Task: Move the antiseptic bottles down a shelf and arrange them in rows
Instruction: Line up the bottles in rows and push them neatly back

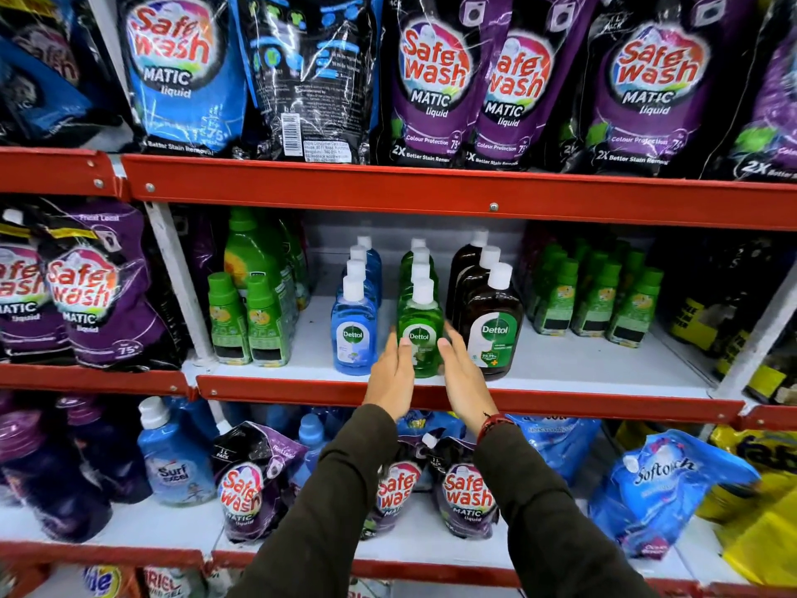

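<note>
Three rows of Dettol antiseptic bottles stand on the middle shelf, running front to back. The blue row is on the left, the green row in the middle, and the larger brown row on the right. All have white caps. My left hand and my right hand reach in with flat, spread fingers on either side of the front green bottle. The fingertips lie beside it; whether they touch it is unclear. Neither hand grips anything.
Small green bottles stand left of the rows and several more to the right. Detergent pouches fill the shelf above and pouches and bottles the shelf below. Red shelf edges run across.
</note>
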